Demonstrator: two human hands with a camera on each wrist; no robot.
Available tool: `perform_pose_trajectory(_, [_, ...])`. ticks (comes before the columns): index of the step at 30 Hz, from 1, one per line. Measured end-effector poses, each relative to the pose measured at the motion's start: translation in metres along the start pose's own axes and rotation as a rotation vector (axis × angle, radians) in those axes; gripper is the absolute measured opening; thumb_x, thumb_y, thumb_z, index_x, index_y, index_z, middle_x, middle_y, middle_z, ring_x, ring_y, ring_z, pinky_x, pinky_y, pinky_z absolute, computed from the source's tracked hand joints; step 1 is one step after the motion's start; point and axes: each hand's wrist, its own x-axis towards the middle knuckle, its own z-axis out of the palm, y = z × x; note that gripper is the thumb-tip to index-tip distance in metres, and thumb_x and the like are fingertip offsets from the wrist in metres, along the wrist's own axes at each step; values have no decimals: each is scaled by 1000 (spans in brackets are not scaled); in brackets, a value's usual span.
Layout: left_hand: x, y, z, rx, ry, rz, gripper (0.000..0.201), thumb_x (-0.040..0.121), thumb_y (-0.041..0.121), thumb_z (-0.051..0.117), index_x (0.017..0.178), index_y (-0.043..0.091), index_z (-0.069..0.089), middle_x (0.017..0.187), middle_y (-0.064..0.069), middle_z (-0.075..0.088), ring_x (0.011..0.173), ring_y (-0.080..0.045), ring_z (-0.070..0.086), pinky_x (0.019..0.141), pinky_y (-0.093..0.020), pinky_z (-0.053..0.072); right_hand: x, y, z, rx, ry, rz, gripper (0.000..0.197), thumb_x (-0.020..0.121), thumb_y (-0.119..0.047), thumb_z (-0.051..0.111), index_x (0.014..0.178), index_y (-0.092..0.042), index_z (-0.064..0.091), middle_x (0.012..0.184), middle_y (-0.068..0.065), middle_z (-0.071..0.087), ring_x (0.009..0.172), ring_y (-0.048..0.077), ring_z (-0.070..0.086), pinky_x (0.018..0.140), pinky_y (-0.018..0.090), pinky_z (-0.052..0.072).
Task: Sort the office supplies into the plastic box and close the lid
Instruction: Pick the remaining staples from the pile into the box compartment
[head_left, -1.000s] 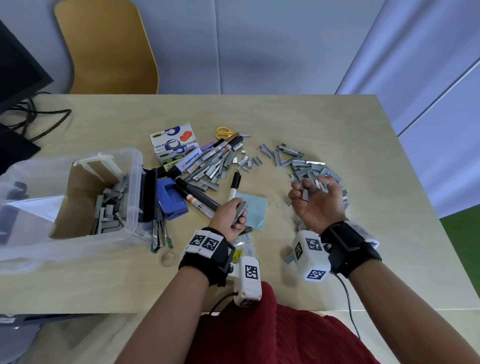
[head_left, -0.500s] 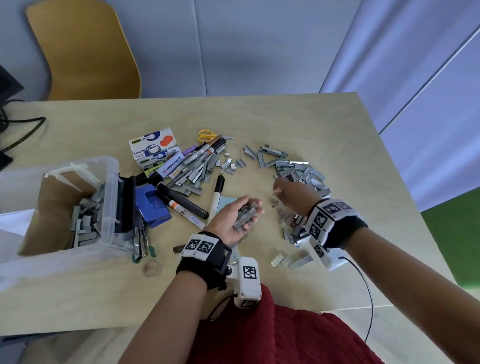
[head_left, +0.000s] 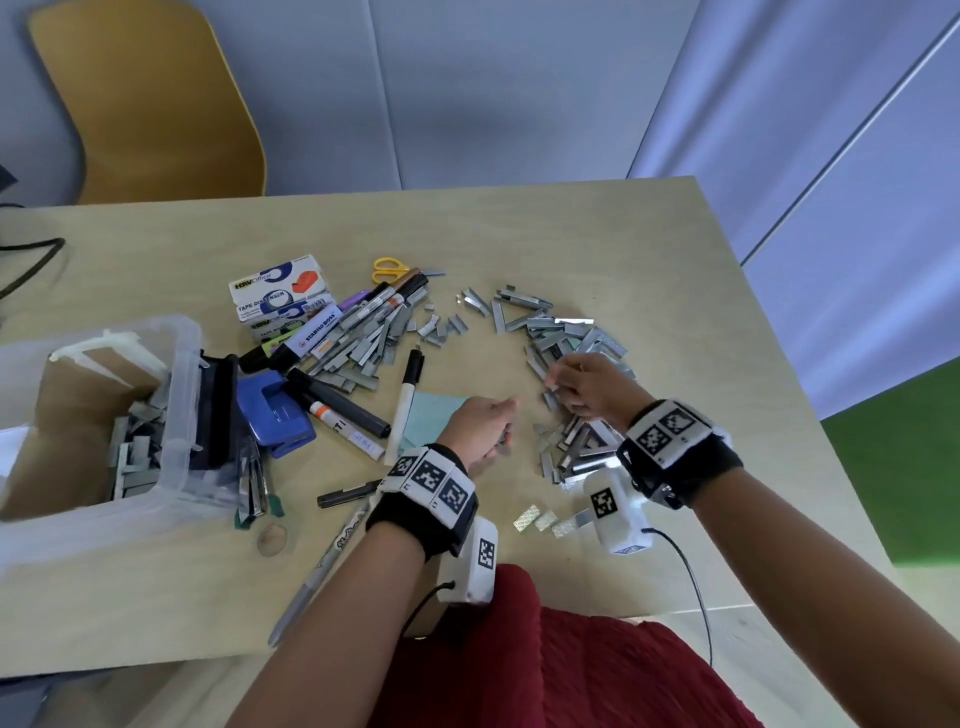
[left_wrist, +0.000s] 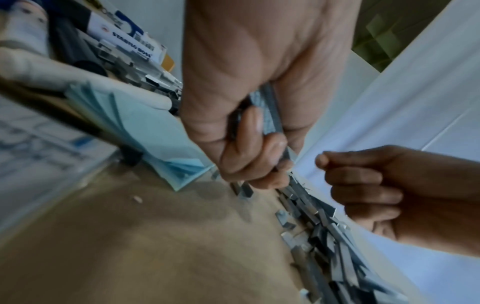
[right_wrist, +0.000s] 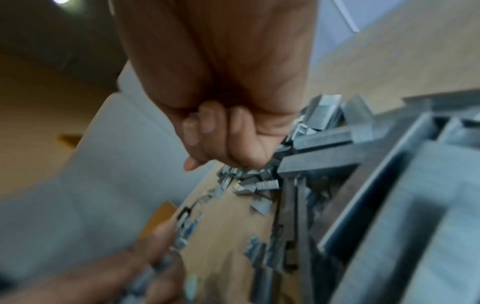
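Note:
Grey staple strips lie in a loose heap (head_left: 571, 332) on the wooden table (head_left: 649, 249). My right hand (head_left: 576, 382) hovers over the heap's left edge with its fingers curled (right_wrist: 221, 133). A small grey staple piece (head_left: 551, 385) shows pinched at its fingertips. Just to the left, my left hand (head_left: 488, 426) grips a bundle of staple strips (left_wrist: 270, 115) in its fist. The clear plastic box (head_left: 182, 395) stands open at the far left, with staple strips (head_left: 135, 447) inside it.
Markers and more staples (head_left: 363, 343), tape dispenser boxes (head_left: 280, 296), yellow scissors (head_left: 389, 267), a blue hole punch (head_left: 275, 410), a white marker (head_left: 408, 400) and blue sticky notes (head_left: 431, 415) lie between box and hands. A yellow chair (head_left: 145, 104) stands behind the table.
My right hand turned palm-down and went to the staple heap, fingers curling. My left hand closed tighter round its staple strips and shifted slightly right.

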Motion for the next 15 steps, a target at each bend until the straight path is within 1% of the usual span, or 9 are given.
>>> perform_pose_trajectory(2, [4, 0, 4, 111, 9, 23, 44, 97, 24, 42, 55, 12, 46, 56, -3, 51, 23, 0, 35, 30, -9, 24, -14, 1, -8, 283, 0, 22, 27, 98, -13, 41, 73, -9, 51, 45, -2, 36, 33, 7, 28, 35, 16, 19])
perform_pose_trajectory(3, [6, 0, 6, 137, 1, 28, 43, 96, 21, 43, 54, 12, 47, 54, -2, 51, 25, 1, 37, 32, -9, 26, -19, 3, -11, 344, 11, 31, 27, 97, -18, 43, 73, -10, 52, 48, -1, 38, 36, 8, 31, 37, 17, 20])
perform_pose_trajectory(5, [10, 2, 11, 125, -41, 16, 40, 94, 14, 46, 55, 11, 50, 48, 2, 51, 29, 2, 40, 34, -9, 29, -28, 6, -16, 344, 46, 56, 34, 95, -28, 47, 67, -11, 52, 49, -2, 42, 39, 10, 36, 39, 20, 24])
perform_pose_trajectory(7, [12, 6, 15, 153, -108, 1, 37, 96, 13, 45, 59, 11, 52, 52, 1, 53, 32, 2, 44, 35, -9, 29, -34, 12, -19, 175, 94, 39, 44, 95, -31, 47, 55, -12, 45, 44, -4, 40, 37, 9, 33, 42, 21, 25])
perform_pose_trajectory(9, [12, 12, 19, 168, -169, -15, 37, 98, 15, 41, 63, 9, 50, 58, -2, 51, 27, 2, 38, 32, -9, 23, -38, 21, -20, -207, 135, -32, 50, 95, -30, 47, 49, -15, 38, 39, -10, 37, 37, 9, 31, 44, 21, 27])
perform_pose_trajectory(10, [11, 14, 21, 182, -183, -22, 38, 99, 17, 39, 63, 9, 49, 58, -3, 49, 23, 1, 33, 30, -9, 21, -41, 25, -20, -411, 127, -55, 48, 95, -30, 47, 50, -16, 38, 41, -11, 41, 41, 10, 36, 48, 22, 31])
perform_pose_trajectory(12, [10, 17, 24, 222, -188, -29, 40, 100, 23, 38, 63, 11, 49, 59, -2, 49, 25, -1, 30, 29, -10, 19, -46, 33, -20, -686, 55, -83, 34, 94, -30, 49, 62, -17, 46, 59, -8, 49, 59, 15, 47, 59, 26, 36])
perform_pose_trajectory(14, [10, 17, 25, 215, -189, -42, 41, 100, 27, 38, 63, 12, 48, 60, -2, 49, 35, -8, 33, 30, -11, 18, -53, 36, -18, -799, -15, -84, 14, 90, -30, 55, 84, -18, 56, 74, -3, 55, 74, 18, 53, 66, 27, 38])
perform_pose_trajectory(15, [11, 17, 26, 200, -186, -51, 41, 99, 28, 38, 63, 12, 48, 61, -2, 49, 39, -10, 31, 31, -12, 16, -56, 36, -17, -848, -40, -80, 15, 89, -32, 57, 95, -18, 57, 81, -1, 59, 79, 19, 56, 68, 28, 39])
